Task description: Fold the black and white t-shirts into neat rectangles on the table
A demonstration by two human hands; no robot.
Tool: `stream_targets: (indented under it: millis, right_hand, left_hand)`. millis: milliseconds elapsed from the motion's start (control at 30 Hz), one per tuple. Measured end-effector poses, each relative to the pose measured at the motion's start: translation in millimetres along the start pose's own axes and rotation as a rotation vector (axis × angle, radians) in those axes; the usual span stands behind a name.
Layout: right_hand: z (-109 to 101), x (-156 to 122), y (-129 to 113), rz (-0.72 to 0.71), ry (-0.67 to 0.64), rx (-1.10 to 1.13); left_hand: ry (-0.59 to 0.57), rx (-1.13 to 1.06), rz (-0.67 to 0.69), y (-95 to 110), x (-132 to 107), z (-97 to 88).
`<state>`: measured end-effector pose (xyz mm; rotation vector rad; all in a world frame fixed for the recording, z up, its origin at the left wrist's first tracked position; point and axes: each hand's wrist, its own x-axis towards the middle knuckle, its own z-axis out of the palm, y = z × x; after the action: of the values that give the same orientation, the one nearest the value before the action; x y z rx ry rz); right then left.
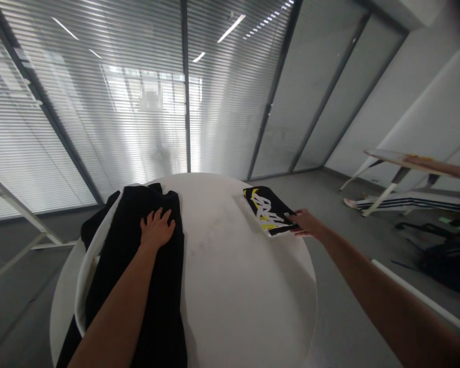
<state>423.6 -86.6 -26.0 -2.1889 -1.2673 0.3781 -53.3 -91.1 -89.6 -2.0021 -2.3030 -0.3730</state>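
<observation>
A: Start close in. What is nearest?

B: Two bare forearms run out over a round white bench (233, 296). A black cloth (138, 291) lies from 7 to 10 o'clock, and its near end and left side hang over the rim.

A: And the left hand?

B: The left hand (157, 228) lies at about 10 o'clock, palm down on the cloth with the fingers spread flat. It presses on the cloth and grips nothing.

A: The right?

B: The right hand (304, 223) is stretched to 2 o'clock, at the bench's rim. Its fingertips touch the near right corner of a flat black packet (268, 208) with yellow and white print. I cannot tell whether the fingers pinch that corner or only rest on it, because the packet hides the underside.

A: So which step is this, by your reading?

B: One hand pins the cloth and the other has just met the packet. I judge it a reach, with no firm hold on the packet yet. The middle of the bench between cloth and packet is bare.

A: What would shifting the packet call for?

B: It is thin and sits flat, so it needs a thumb on top and fingers under the overhanging corner, or a slide along the surface. The cloth looks limp and would need both hands to lift evenly.

A: And farther off?

B: A dark bag (448, 263) sits on the floor at 3 o'clock. Beyond it are another person's striped trousers (414, 200) and an arm (442, 167) on a sloping table. Blinds (138, 102) cover the far glass wall at 12 o'clock.
</observation>
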Motion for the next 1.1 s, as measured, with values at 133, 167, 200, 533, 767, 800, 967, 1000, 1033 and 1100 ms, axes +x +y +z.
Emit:
stream_targets:
  millis: [133,167,200,533,767,800,967,1000,1033,1100]
  right_hand:
    - [-0.6,22.9,-17.1,-0.190,-0.028,-0.348]
    - [2.5,22.8,-25.5,-0.285,-0.033,-0.387]
    - [7.4,19.5,-35.2,-0.374,-0.050,-0.396]
    - [121.4,-89.6,-109.0,-0.788,-0.178,-0.430]
    - [162.2,-97.9,-95.1,-0.788,-0.210,-0.449]
    - [162.7,-96.1,-94.2,-0.792,-0.209,-0.444]
    - [160.3,-91.8,-93.0,-0.809,-0.217,-0.406]
    - [159.8,-91.6,-92.8,-0.815,-0.224,-0.398]
    - [159.6,-91.5,-92.6,-0.819,-0.230,-0.391]
    - [159.6,-91.1,-91.8,-0.819,-0.231,-0.379]
  left_hand:
    - [-0.003,0.000,-0.001,0.0,0.2,-0.1]
    - [-0.005,0.000,-0.001,0.0,0.2,-0.1]
    - [-0.005,-0.001,-0.001,-0.1,0.2,-0.2]
    - [-0.024,0.003,-0.007,1.8,-1.1,-3.2]
    - [-0.064,0.019,0.000,0.6,1.1,-2.0]
    - [-0.070,0.024,0.007,0.2,1.2,-1.6]
    - [-0.052,0.063,0.020,1.1,1.9,-2.2]
    - [-0.053,0.073,0.020,2.2,1.9,-3.1]
    - [-0.056,0.085,0.019,3.6,1.9,-4.2]
    - [-0.056,0.111,0.020,6.8,1.3,-6.8]
